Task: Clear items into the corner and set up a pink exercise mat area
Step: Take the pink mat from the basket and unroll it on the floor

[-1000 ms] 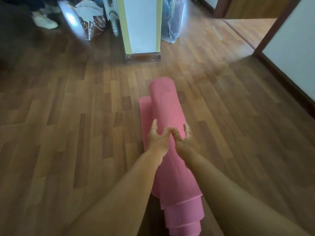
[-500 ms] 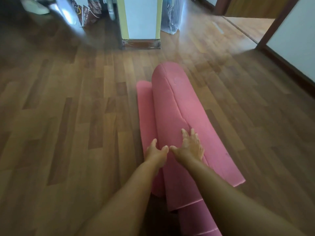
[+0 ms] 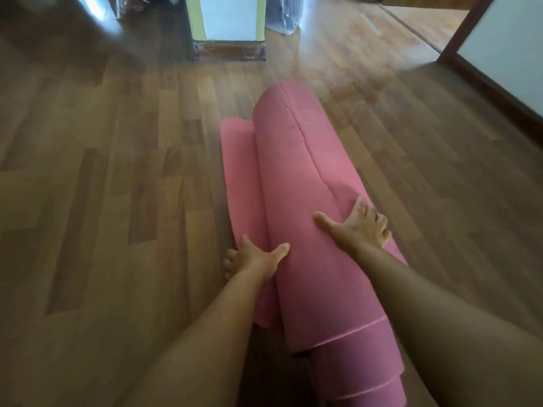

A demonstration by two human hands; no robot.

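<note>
Head view: a person leans over a pink exercise mat [image 3: 299,177] lying on the wooden floor [image 3: 117,171], mid-room, well short of the white cabinet [image 3: 229,16] at the far side. Both hands are spread flat, gripping nothing: the left hand [image 3: 252,258] rests against the roll's left flank with its thumb on the curve, and the right hand [image 3: 360,227] presses, fingers splayed, on the right flank. The mat is mostly rolled, 1 flat strip showing along its left side. Its long axis runs straight away from the person toward the cabinet, and the near end has telescoped into stepped layers. The foam looks light, soft and springy, likely to curl back if released. It seems best handled with 2 palms set apart on the crown, or by the loose edge.
</note>
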